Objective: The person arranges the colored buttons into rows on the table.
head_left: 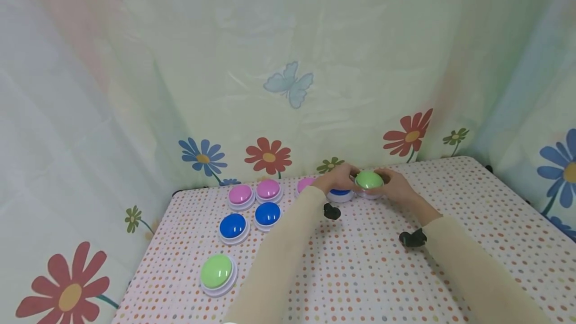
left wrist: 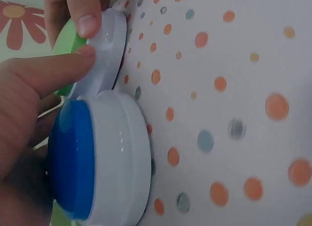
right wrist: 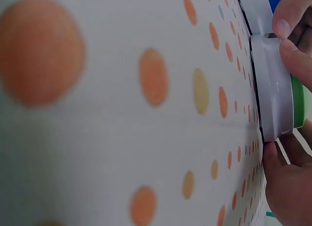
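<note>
A push button with a green dome (head_left: 369, 179) and a white base sits at the table's back right, between both hands. My left hand (head_left: 340, 178) grips its left side, the thumb across the near edge and the fingers partly hidden. From the right, my right hand (head_left: 396, 185) holds the same button, thumb at the front and fingers curled round the far side. Both thumb tips come close together on the white base (right wrist: 273, 89) in the right wrist view. Right beside it, under the left hand, stands a blue button (left wrist: 75, 162), partly covered in the head view.
A pink button (head_left: 305, 184) shows partly behind the left forearm. Further left are two more pink buttons (head_left: 240, 194), two blue ones (head_left: 233, 226) and a green one (head_left: 217, 271) nearer the front. A flowered curtain (head_left: 288, 129) borders the dotted tablecloth (head_left: 360, 274).
</note>
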A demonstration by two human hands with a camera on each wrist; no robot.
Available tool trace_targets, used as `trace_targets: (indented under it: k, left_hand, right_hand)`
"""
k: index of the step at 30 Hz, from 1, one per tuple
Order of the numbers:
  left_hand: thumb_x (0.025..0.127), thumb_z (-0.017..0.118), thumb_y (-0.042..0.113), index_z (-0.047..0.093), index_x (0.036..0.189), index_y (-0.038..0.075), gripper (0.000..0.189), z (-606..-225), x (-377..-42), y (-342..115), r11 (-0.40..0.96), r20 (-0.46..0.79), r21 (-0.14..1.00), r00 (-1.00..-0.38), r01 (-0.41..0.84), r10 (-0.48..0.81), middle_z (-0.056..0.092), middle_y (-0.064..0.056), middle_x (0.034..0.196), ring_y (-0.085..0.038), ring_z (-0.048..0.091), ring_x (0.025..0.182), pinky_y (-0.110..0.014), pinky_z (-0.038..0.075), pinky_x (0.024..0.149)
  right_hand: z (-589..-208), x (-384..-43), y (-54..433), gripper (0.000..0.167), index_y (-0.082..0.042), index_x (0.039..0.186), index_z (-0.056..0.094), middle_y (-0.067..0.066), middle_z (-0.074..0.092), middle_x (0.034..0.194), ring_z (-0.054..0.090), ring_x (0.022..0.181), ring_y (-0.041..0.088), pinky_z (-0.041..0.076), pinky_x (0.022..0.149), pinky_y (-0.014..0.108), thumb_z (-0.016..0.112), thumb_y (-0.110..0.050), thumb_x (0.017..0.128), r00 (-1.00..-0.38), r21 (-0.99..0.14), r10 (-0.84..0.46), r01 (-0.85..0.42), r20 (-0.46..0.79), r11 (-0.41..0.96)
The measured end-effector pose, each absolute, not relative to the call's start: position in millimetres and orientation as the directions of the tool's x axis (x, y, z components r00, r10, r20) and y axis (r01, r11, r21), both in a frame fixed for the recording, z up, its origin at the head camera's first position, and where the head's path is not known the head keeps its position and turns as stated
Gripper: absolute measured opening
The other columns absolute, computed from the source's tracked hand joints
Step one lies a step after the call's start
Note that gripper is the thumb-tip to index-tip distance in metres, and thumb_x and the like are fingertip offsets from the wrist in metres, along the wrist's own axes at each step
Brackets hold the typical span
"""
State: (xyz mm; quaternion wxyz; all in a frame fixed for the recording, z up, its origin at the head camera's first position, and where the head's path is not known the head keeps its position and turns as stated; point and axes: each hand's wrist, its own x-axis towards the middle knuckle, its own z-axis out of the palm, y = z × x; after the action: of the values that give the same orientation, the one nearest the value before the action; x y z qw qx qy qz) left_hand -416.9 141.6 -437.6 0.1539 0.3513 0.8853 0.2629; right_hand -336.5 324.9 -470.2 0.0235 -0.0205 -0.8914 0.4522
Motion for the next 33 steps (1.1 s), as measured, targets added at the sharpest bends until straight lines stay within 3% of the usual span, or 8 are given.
trace_targets:
  k: [3, 7, 16, 22, 28, 33]
  left_hand:
    - [0.083, 0.078, 0.034, 0.049, 0.142, 0.014, 0.068, -432.4, -416.9, 130.8, 0.654, -0.082, 0.482, -0.713, 0.583, 0.696, 0.054, 0.0, 0.136, -0.012, 0.052, 0.121, -0.025, 0.044, 0.096]
    - [0.087, 0.074, 0.03, 0.052, 0.139, 0.013, 0.058, -418.5, -418.0, 114.2, 0.65, -0.05, 0.436, -0.704, 0.623, 0.708, 0.054, -0.002, 0.137, -0.014, 0.05, 0.124, -0.023, 0.042, 0.097]
    - [0.093, 0.068, 0.021, 0.06, 0.13, 0.009, 0.04, -385.7, -411.0, 64.0, 0.581, -0.084, 0.557, -0.656, 0.594, 0.75, 0.061, -0.006, 0.127, -0.015, 0.056, 0.113, -0.02, 0.048, 0.087]
    - [0.094, 0.066, 0.022, 0.063, 0.127, 0.007, 0.037, -377.5, -404.6, 27.1, 0.574, -0.094, 0.555, -0.64, 0.603, 0.763, 0.065, -0.005, 0.118, -0.012, 0.058, 0.103, -0.019, 0.049, 0.081]
    - [0.094, 0.067, 0.026, 0.065, 0.126, 0.01, 0.037, -377.3, -401.2, -13.0, 0.613, -0.111, 0.537, -0.672, 0.579, 0.732, 0.065, 0.004, 0.109, -0.01, 0.057, 0.1, -0.022, 0.05, 0.081]
    - [0.094, 0.066, 0.027, 0.064, 0.127, 0.01, 0.037, -378.4, -395.6, -41.0, 0.635, -0.099, 0.514, -0.696, 0.576, 0.712, 0.065, 0.003, 0.109, -0.012, 0.058, 0.1, -0.023, 0.05, 0.082]
  right_hand:
    - [-468.9, -336.3, 320.3, 0.094, 0.008, 0.146, 0.028, 0.033, 0.031, 0.146, 0.028, 0.133, 0.051, 0.027, 0.105, 0.063, 0.082, -0.031, 0.079, -0.998, -0.789, 0.048, 0.006, 0.03, 0.614]
    - [-460.3, -336.0, 316.1, 0.093, 0.005, 0.148, 0.027, 0.032, 0.028, 0.148, 0.025, 0.134, 0.052, 0.028, 0.102, 0.066, 0.08, -0.034, 0.081, -0.998, -0.772, 0.053, 0.002, 0.042, 0.636]
    - [-423.9, -326.4, 280.8, 0.075, 0.001, 0.143, 0.04, 0.029, 0.036, 0.145, 0.03, 0.133, 0.049, 0.033, 0.1, 0.065, 0.075, -0.031, 0.086, -0.994, -0.767, 0.067, -0.023, 0.087, 0.641]
    - [-405.6, -314.5, 242.4, 0.058, 0.001, 0.137, 0.047, 0.027, 0.045, 0.139, 0.038, 0.128, 0.047, 0.038, 0.099, 0.061, 0.07, -0.024, 0.09, -0.992, -0.746, -0.028, -0.109, 0.121, 0.656]
    - [-398.7, -311.4, 212.2, 0.052, 0.0, 0.133, 0.053, 0.025, 0.05, 0.135, 0.046, 0.123, 0.044, 0.042, 0.098, 0.055, 0.071, -0.022, 0.09, -0.98, -0.766, -0.147, -0.198, 0.136, 0.611]
    - [-400.9, -312.4, 189.1, 0.049, 0.0, 0.131, 0.056, 0.024, 0.053, 0.132, 0.05, 0.118, 0.043, 0.047, 0.093, 0.051, 0.071, -0.021, 0.09, -0.969, -0.777, -0.208, -0.23, 0.13, 0.586]
